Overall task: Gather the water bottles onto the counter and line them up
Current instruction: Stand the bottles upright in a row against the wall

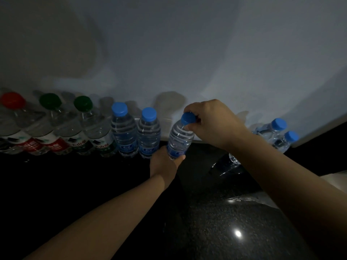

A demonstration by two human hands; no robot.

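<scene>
A row of water bottles stands against the wall on the dark counter (93, 184): a red-capped bottle (13, 117) at the far left, two green-capped bottles (56, 119) (90, 121), then two blue-capped bottles (123, 130) (149, 134). Just right of them a third blue-capped bottle (179, 139) leans slightly. My left hand (165, 162) grips its base and my right hand (212, 122) pinches its cap. Two more blue-capped bottles (274, 128) (285, 141) sit at the far right, partly hidden behind my right forearm.
Crumpled clear plastic wrap (225, 169) lies on the counter under my right arm, with more wrap (249, 199) nearer me. A pale wall (169, 53) runs behind the bottles. The counter's right edge (319, 136) slants down past the far-right bottles.
</scene>
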